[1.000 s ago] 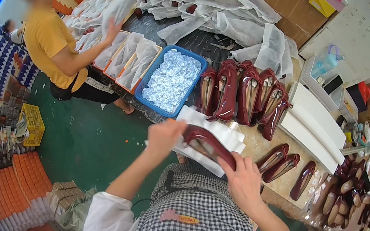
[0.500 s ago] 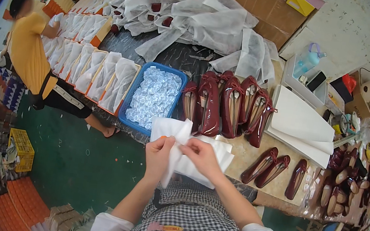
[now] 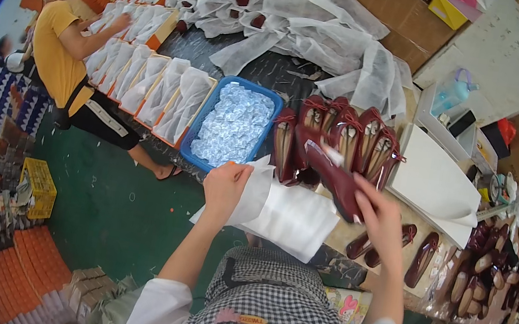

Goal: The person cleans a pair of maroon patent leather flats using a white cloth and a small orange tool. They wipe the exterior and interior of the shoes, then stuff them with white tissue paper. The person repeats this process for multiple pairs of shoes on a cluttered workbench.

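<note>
My left hand (image 3: pixel 226 187) is closed on the edge of a thin white cloth bag (image 3: pixel 251 200), which hangs over the table's front edge. Further right, my right hand (image 3: pixel 380 217) grips a burgundy patent flat shoe (image 3: pixel 331 178) by one end and holds it tilted above the table. A pale patch shows near the shoe's upper end, too blurred to name. More white cloth pieces (image 3: pixel 301 223) lie flat beneath the shoe. Just behind it stand several matching shoes with bows (image 3: pixel 347 129). A blue basket (image 3: pixel 187 144) full of small clear packets (image 3: pixel 231 124) sits beyond my left hand.
Orange-edged boxes with white-wrapped contents (image 3: pixel 185 100) line the table's left part, where a person in yellow (image 3: pixel 67 33) reaches in. White cloth bags (image 3: pixel 281 18) are heaped at the back. White sheets (image 3: pixel 436 171) and more burgundy shoes (image 3: pixel 421 258) lie to the right.
Both hands were on the white bag before. My right hand has let go of it, moved right and taken hold of a shoe. The person in yellow has shifted an arm over the boxes.
</note>
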Tool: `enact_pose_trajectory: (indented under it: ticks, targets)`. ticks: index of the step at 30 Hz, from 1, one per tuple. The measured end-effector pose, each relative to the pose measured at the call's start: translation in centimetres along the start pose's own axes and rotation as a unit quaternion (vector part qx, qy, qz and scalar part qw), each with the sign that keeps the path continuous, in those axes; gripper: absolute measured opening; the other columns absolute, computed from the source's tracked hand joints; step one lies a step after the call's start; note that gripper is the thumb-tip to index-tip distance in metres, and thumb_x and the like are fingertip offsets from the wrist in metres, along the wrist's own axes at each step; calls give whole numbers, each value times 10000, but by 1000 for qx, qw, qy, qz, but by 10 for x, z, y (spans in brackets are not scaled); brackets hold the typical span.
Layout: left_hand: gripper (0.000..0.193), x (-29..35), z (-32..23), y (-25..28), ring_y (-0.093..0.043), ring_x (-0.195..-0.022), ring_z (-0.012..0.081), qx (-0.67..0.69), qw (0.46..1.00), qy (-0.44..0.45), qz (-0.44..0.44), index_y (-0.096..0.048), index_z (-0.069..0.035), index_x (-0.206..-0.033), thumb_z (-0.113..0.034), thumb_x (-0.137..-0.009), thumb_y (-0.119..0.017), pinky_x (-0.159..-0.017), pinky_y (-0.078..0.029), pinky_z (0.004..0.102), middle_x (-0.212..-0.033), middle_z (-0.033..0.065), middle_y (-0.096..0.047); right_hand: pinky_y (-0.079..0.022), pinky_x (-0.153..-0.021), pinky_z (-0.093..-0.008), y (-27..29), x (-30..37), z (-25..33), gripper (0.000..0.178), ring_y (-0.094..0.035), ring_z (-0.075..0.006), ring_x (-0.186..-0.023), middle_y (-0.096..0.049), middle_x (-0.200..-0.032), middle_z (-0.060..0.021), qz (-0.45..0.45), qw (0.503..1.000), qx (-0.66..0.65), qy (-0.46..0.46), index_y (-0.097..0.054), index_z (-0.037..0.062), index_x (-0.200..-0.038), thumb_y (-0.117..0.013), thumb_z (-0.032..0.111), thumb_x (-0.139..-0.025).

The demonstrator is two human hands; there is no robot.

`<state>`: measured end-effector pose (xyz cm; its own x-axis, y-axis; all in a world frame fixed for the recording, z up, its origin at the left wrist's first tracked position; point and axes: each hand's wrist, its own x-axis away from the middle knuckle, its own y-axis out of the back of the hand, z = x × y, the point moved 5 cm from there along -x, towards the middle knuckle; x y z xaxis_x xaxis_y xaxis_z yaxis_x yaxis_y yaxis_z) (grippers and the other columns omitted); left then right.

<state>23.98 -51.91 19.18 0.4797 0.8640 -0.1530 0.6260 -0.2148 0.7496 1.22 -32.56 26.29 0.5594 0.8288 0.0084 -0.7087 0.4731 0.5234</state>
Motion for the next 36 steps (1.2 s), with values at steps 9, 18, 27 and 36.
enact_pose_trajectory:
  ticks: [9, 18, 27, 36]
  targets:
    - [86, 72, -97, -15, -565, -521, 204, 194, 963, -180, 47, -733, -105, -872, -142, -803, -696, -496, -440, 324, -645, 75, -617, -489, -753, -304, -99, 46, -43, 306, -590, -140, -859, -647, -1010, -41, 36, 882, -403, -243, -559, 20, -1243, -515, 95, -950]
    - [179, 28, -33, -9, -500, -650, 31, 379, 912, 148, 57, -680, 57, -864, -110, -900, -628, -580, -406, 218, -694, -14, -611, -491, -752, -257, -146, -8, -7, 118, -636, -120, -838, -663, -854, -32, 139, 942, -297, -71, -636, -3, -949, -629, 96, -885]
    - [120, 10, -50, -17, -475, -563, 57, 282, 955, 41, 85, -687, 36, -832, -82, -833, -667, -522, -370, 230, -627, 41, -593, -406, -962, -322, -79, -27, -144, 520, -544, -187, -1115, -567, -1251, -156, -179, 976, -96, -79, -444, 42, -1352, -641, 159, -886]
    - [144, 0, -30, -25, -540, -518, 195, 104, 994, -32, 29, -720, -40, -872, -168, -826, -672, -515, -396, 328, -634, 133, -590, -447, -934, -406, -10, 78, 12, 426, -544, -347, -1018, -604, -1107, -170, 225, 959, 166, 54, -534, 110, -1295, -597, 157, -875]
